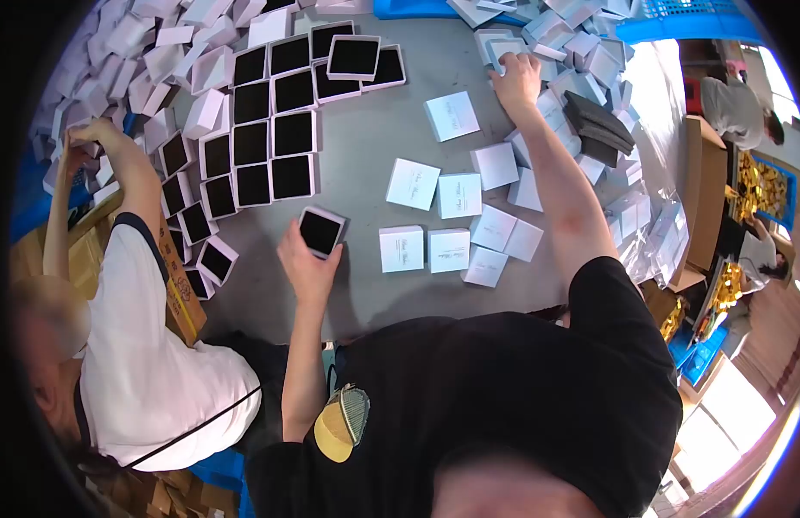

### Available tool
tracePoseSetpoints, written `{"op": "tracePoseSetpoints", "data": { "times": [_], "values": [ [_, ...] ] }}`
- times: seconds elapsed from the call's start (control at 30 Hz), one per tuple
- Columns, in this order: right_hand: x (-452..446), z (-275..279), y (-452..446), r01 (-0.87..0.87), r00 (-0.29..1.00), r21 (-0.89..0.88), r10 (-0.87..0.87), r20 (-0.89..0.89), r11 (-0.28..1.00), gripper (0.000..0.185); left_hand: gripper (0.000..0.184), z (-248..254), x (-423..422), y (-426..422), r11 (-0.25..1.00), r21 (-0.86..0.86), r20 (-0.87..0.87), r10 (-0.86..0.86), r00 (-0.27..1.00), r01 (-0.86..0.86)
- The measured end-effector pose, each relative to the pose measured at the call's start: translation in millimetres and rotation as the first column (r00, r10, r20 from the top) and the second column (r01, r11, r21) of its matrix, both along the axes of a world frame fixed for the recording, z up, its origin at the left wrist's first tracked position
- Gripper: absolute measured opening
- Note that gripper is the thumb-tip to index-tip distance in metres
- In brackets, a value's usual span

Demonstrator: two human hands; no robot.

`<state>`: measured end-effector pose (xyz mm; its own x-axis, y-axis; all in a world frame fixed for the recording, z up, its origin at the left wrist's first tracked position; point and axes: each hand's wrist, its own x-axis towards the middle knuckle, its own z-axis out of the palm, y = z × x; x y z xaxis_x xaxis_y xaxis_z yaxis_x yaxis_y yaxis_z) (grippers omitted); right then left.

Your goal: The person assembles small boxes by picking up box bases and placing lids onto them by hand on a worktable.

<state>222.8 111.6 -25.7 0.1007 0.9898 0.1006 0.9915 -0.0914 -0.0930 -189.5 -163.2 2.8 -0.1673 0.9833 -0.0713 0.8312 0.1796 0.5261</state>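
left hand (pixel 310 263): thumb and fingers grasp black-lined box (pixel 320 231) between them | right hand (pixel 516 86): fingertips on white box (pixel 503 48), grip can't tell | printed boxes (pixel 459 196) between both hands' fingers

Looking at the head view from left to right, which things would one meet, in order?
Co-worker's hands → left hand with black-lined box → printed white box lying apart → right hand → dark grey pads → tall cardboard carton.

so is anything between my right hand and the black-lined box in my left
Yes, a printed white box lies on the gray table between the right hand and the black-lined box; another lies close by.
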Motion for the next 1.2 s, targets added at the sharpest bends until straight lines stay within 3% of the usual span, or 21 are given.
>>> {"op": "tracePoseSetpoints", "data": {
  "times": [0.03, 0.07, 0.17, 0.2, 0.3, 0.33, 0.43, 0.57, 0.67, 0.77, 0.87, 0.97, 1.1, 1.2],
  "values": [
    [-7, 3, 2, -0.021, 0.999, -0.064, 0.023, 0.032, 0.998, 0.031, 0.086, 1, 2, 2, 1.0, -0.007, 0.045, -0.025, 0.999, 0.025],
    [-12, 8, 0, -0.105, 0.988, 0.066, 0.097, 0.12, 0.992, 0.022, 0.086, -1, 4, 5, 0.999, 0.022, 0.07, -0.046, 0.996, 0.045],
    [-40, 34, -6, -0.164, 0.976, 0.296, 0.198, -0.089, 0.941, 0.021, 0.08, -9, 12, 16, 0.989, 0.117, 0.104, -0.098, 0.99, 0.086],
    [-48, 39, -8, -0.103, 0.917, 0.33, 0.218, -0.335, 0.938, 0.029, 0.079, -11, 15, 21, 0.984, 0.138, 0.132, -0.128, 0.983, 0.109],
    [-74, 48, -16, -0.053, 0.674, -0.034, 0.01, -0.739, 0.998, 0.043, 0.081, -21, 27, 35, 0.976, 0.166, 0.184, -0.174, 0.968, 0.144],
    [-72, 29, -6, -0.1, 0.616, -0.254, -0.14, -0.775, 0.962, 0.05, 0.082, -24, 30, 39, 0.973, 0.171, 0.193, -0.186, 0.963, 0.153],
    [-80, 0, 2, -0.025, 0.819, -0.05, -0.009, -0.574, 0.998, 0.053, 0.086, -24, 41, 49, 0.973, 0.194, 0.296, -0.18, 0.938, 0.125],
    [-77, 0, 2, -0.324, 0.878, -0.163, 0.232, -0.418, 0.932, 0.071, 0.088, -30, 41, 47, 0.985, 0.138, 0.355, -0.147, 0.923, 0.103],
    [-87, 21, -7, -0.382, 0.917, -0.235, 0.334, -0.217, 0.894, 0.081, 0.09, -33, 34, 48, 0.945, 0.219, 0.226, -0.292, 0.929, 0.243],
    [-90, 61, -13, -0.33, 0.905, -0.215, 0.243, -0.348, 0.919, 0.087, 0.092, -29, 32, 49, 0.948, 0.168, 0.18, -0.301, 0.937, 0.272],
    [-113, 73, -60, -0.572, 0.64, -0.1, 0.366, -0.676, 0.814, 0.085, 0.097, -33, 35, 50, 0.979, 0.149, 0.402, -0.19, 0.896, 0.14],
    [-167, 51, -118, -0.752, 0.51, -0.043, 0.539, -0.67, 0.657, 0.081, 0.102, -38, 35, 48, 0.976, 0.198, 0.42, -0.172, 0.891, 0.095],
    [-208, 45, -150, -0.791, 0.528, -0.093, 0.598, -0.603, 0.605, 0.079, 0.107, -31, 25, 36, 0.997, 0.035, 0.389, -0.075, 0.918, 0.067],
    [-211, 55, -167, -0.836, 0.497, -0.143, 0.622, -0.604, 0.529, 0.082, 0.11, -29, 15, 27, 0.991, 0.101, 0.418, -0.123, 0.9, 0.089]
  ]
}}
